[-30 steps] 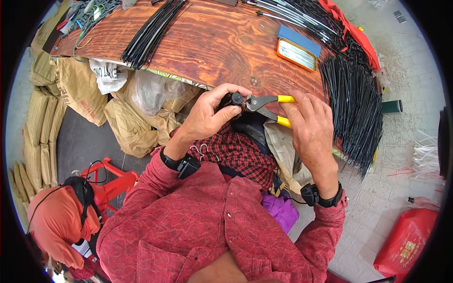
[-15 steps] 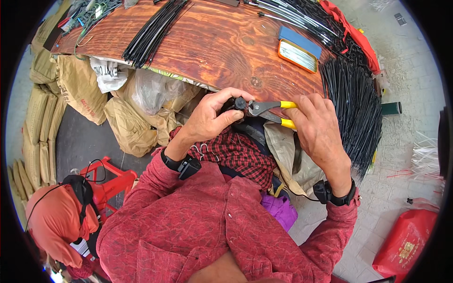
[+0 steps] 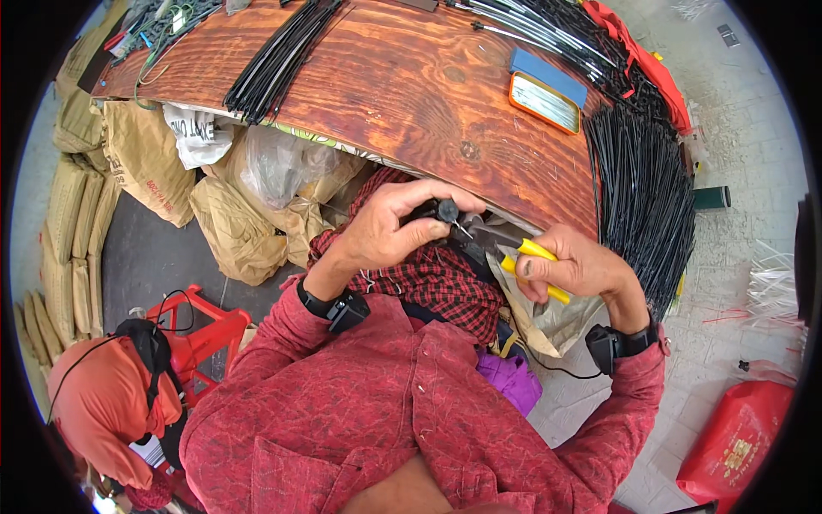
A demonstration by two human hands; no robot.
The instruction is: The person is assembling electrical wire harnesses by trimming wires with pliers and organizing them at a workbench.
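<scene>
Pinching a small black bundle of cable pieces (image 3: 443, 210) between thumb and curled fingers, the left hand (image 3: 396, 227) holds it just below the near edge of the reddish-brown wooden tabletop (image 3: 402, 86), over the lap, with thin wire ends poking out toward the right; held that way, the ends seem turned toward the tool. The right hand (image 3: 575, 267) is closed around the yellow-handled cutting pliers (image 3: 531, 261), just right of the bundle and a little lower. Their metal nose points back toward the bundle but lies in shadow, so whether the blades are apart cannot be told. A tool kept this near, and both hands low over the lap, looks like a way of keeping the fine work close to the eyes.

On the tabletop's right end a thick fan of long black cable lengths (image 3: 642, 188) hangs over the edge, within reach of the right hand. Near it, farther in on the tabletop, sits an orange-rimmed shallow tin (image 3: 545, 101) with a blue lid beside it. A second sheaf of black cable lengths (image 3: 278, 56) lies across the tabletop's left part. Under the tabletop, tan paper sacks (image 3: 145, 158) and a clear plastic bag are stowed. A red plastic stool (image 3: 201, 330) stands well left of the person's left sleeve.
</scene>
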